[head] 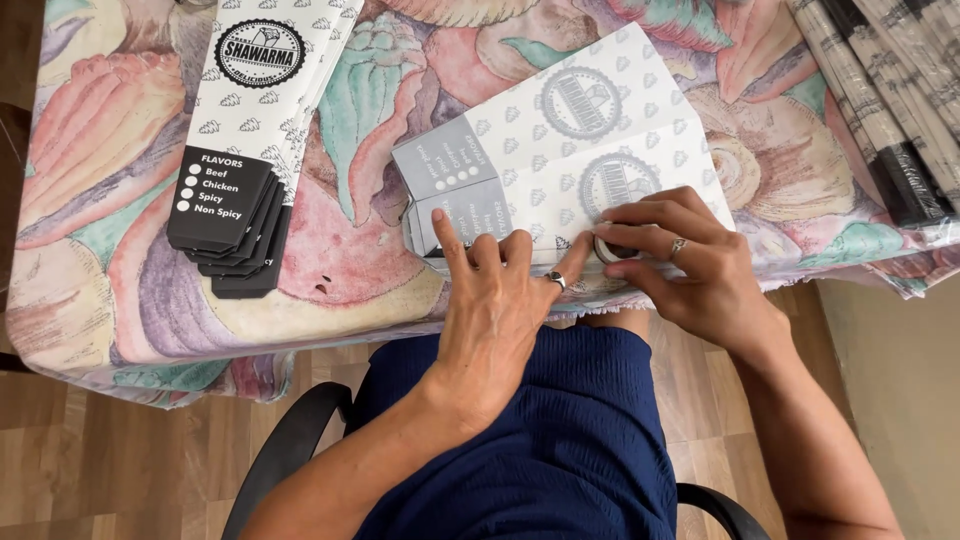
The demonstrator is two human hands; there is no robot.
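Observation:
A flat white and grey paper food sleeve with a round emblem lies face down at the table's near edge. My left hand presses flat on its lower edge, fingers spread, a ring on one finger. My right hand holds a small roll of clear tape against the sleeve, just right of my left fingertips. It also wears a ring.
A fanned stack of finished white and black sleeves lies at the left on the shell-patterned tablecloth. A bundle of flat printed sheets sits at the far right. My lap in blue cloth and a black chair are below the table edge.

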